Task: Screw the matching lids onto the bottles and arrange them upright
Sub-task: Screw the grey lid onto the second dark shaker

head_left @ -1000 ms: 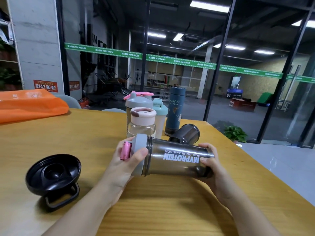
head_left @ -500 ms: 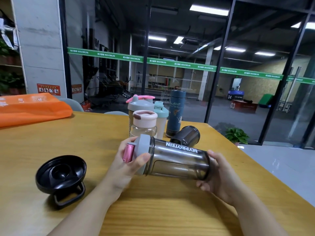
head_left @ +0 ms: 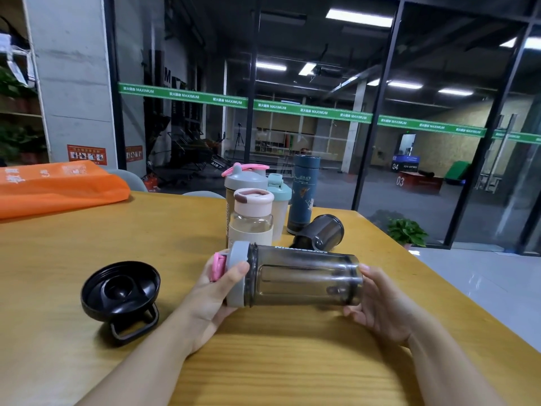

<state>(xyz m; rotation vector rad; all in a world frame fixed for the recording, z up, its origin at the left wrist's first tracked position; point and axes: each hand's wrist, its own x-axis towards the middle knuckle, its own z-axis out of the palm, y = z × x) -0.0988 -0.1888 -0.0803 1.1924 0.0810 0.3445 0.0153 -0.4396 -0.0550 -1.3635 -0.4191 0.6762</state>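
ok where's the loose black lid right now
In the head view the black lid lies upside down on the wooden table, on the person's left, apart from the left hand that grips the smoky shaker bottle.

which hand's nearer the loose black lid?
Left. The left hand grips the grey lid just right of the black lid; the right hand is at the bottle's far base.

My table by the gym's glass wall

I sit at a wooden table (head_left: 87, 244); an orange bag (head_left: 58, 186) lies at its far left edge. Past the glass, a green MAXIMUM banner (head_left: 310, 112) runs across, a potted plant (head_left: 407, 231) stands on the floor at right, and a grey concrete pillar (head_left: 73, 83) rises at left.
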